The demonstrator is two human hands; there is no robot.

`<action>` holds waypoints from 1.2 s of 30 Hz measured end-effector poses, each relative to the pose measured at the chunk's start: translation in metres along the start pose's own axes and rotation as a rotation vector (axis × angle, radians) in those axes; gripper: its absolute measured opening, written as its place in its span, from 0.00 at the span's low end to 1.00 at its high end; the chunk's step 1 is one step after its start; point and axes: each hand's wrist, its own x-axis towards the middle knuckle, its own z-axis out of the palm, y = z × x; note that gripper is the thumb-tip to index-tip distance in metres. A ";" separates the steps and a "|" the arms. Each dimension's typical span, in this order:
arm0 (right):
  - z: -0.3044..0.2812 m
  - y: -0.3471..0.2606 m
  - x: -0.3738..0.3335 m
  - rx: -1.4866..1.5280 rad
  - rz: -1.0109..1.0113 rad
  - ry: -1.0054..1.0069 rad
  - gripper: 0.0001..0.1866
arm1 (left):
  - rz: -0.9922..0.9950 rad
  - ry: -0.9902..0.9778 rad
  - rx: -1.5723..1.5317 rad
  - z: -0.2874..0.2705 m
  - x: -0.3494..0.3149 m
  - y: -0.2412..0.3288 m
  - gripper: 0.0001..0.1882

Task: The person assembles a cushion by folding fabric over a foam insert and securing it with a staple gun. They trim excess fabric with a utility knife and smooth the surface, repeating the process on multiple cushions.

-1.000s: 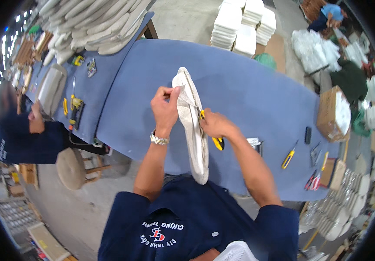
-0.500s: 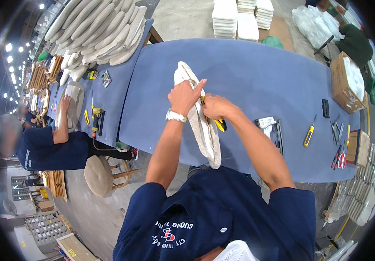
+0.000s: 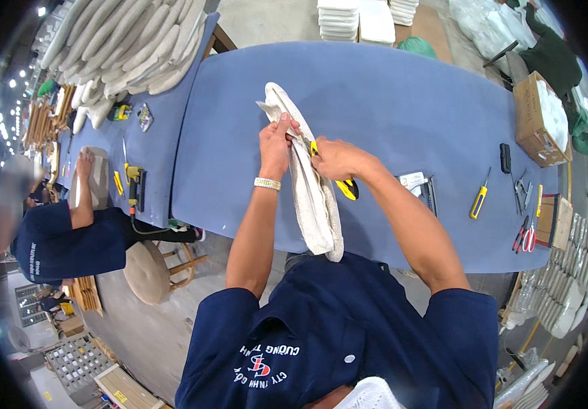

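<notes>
A beige fabric-covered seat pad [image 3: 328, 221] stands on its edge over the near side of the blue table, its long side running away from me. A strip of pale cloth hangs loose along its left face. My left hand [image 3: 277, 144] pinches that cloth near the pad's far half. My right hand [image 3: 340, 161] is closed round a yellow-and-black hand tool [image 3: 348, 189] against the pad's right side. One end of the tool shows beyond each side of my fist; its working tip is hidden, so its exact kind cannot be told.
Right of my arm lie a staple gun [image 3: 418, 187], a yellow screwdriver [image 3: 479, 198], pliers and red-handled scissors [image 3: 529, 238]. A cardboard box [image 3: 540, 119] stands at the table's right end. At left, a co-worker [image 3: 69, 232] handles another pad beside a pile of pads [image 3: 124, 48].
My left hand has turned from lying over the pad to pinching its cloth, which now stands out more to the left. The right hand still holds the tool. The whole view has shifted slightly.
</notes>
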 end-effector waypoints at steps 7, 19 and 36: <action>0.000 0.016 0.003 0.024 -0.038 0.000 0.21 | -0.144 -0.157 0.139 0.003 0.019 0.014 0.17; 0.053 0.026 -0.083 0.157 -0.036 -0.107 0.22 | -0.259 -0.206 0.133 -0.010 0.030 0.024 0.19; 0.035 0.016 -0.090 0.317 -0.021 0.143 0.24 | -0.245 -0.006 -0.317 -0.026 -0.014 0.003 0.18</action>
